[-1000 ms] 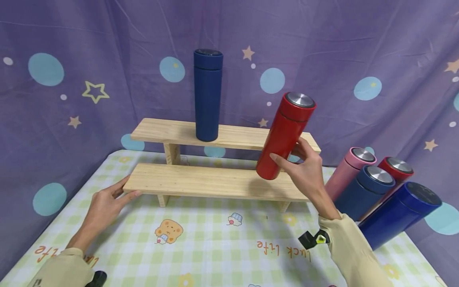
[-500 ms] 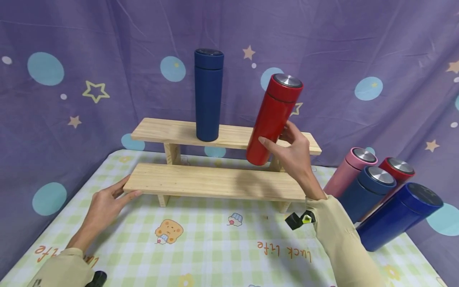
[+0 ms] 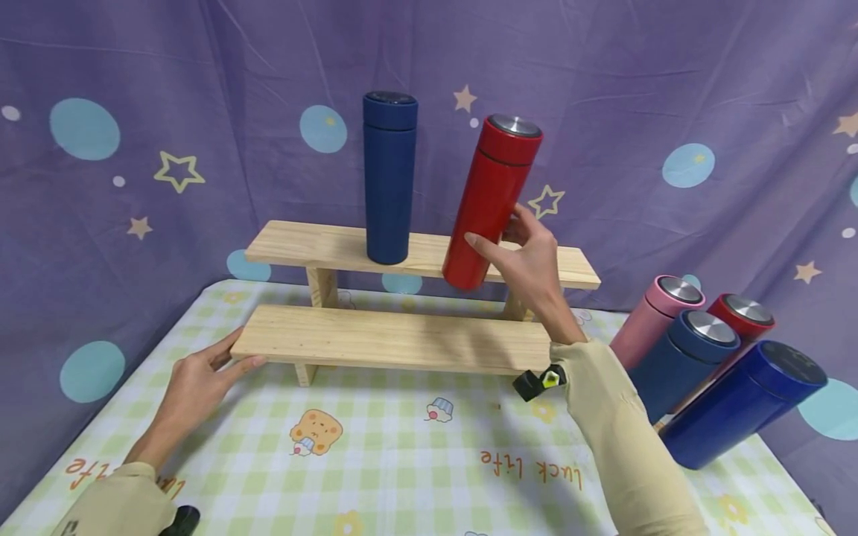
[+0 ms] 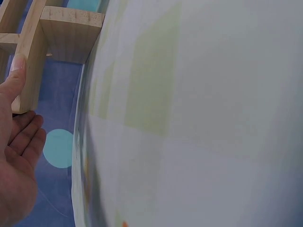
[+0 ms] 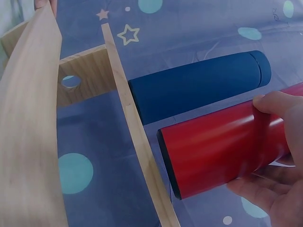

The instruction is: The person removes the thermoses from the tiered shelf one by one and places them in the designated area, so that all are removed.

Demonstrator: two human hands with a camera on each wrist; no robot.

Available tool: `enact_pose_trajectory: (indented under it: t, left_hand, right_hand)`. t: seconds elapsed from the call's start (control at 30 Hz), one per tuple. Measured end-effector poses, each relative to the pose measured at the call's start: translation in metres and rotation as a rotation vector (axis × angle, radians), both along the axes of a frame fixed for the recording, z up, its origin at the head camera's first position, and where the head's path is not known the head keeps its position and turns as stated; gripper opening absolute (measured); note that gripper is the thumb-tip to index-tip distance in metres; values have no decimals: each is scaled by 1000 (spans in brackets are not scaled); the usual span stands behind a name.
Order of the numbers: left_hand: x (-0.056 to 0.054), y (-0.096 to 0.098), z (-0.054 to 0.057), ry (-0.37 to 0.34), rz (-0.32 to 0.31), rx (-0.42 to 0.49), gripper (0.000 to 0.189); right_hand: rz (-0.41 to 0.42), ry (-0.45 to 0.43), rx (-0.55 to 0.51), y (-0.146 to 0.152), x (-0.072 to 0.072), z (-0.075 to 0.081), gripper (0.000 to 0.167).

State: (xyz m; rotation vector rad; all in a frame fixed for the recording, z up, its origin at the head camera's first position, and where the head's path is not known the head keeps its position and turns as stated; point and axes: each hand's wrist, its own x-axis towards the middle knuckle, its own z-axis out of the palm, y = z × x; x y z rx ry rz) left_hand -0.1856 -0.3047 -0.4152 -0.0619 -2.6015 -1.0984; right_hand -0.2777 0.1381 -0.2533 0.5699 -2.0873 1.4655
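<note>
My right hand (image 3: pixel 529 264) grips a red thermos (image 3: pixel 492 201) with a silver lid, tilted to the right. In the right wrist view the red thermos (image 5: pixel 222 142) has its dark base apart from the edge of the upper board (image 5: pixel 137 137). A tall navy thermos (image 3: pixel 389 179) stands upright on the upper board of a two-step wooden shelf (image 3: pixel 389 339), left of the red one. My left hand (image 3: pixel 201 383) holds the left end of the lower board. In the left wrist view its thumb (image 4: pixel 18 71) lies along the board and the other fingers curl by its end.
Right of the shelf, several more thermoses lean on the table: a pink one (image 3: pixel 657 320), a dark blue one (image 3: pixel 687 365), a second red one (image 3: pixel 740 320) and a glossy blue one (image 3: pixel 744 402). A checkered cloth (image 3: pixel 395 461) covers the table. Behind hangs a purple curtain (image 3: pixel 268 89).
My right hand has carried the red thermos up and to the left, from over the lower board to the front of the upper board, with less tilt. The left hand has stayed put.
</note>
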Motion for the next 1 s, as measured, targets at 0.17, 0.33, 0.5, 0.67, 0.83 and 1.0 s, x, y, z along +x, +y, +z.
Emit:
enact_pose_trajectory:
  t: [0.17, 0.33, 0.5, 0.67, 0.83, 1.0]
  left_hand:
    - [0, 0, 0, 4, -3, 3, 77]
    - [-1, 0, 0, -1, 0, 7, 77]
    - [-1, 0, 0, -5, 2, 11, 77]
    - [-1, 0, 1, -5, 3, 10, 78]
    - [-1, -1, 0, 7, 3, 4, 77]
    - [-1, 0, 0, 0, 10, -3, 77]
  right_hand:
    - [-14, -26, -1, -6, -11, 3, 59]
    - [-10, -52, -11, -13, -21, 5, 61]
    - [-20, -64, -4, -17, -29, 7, 61]
    - [-27, -77, 6, -19, -36, 7, 61]
    - [-30, -104, 0, -20, -41, 6, 63]
    - [-33, -153, 29, -23, -44, 6, 72]
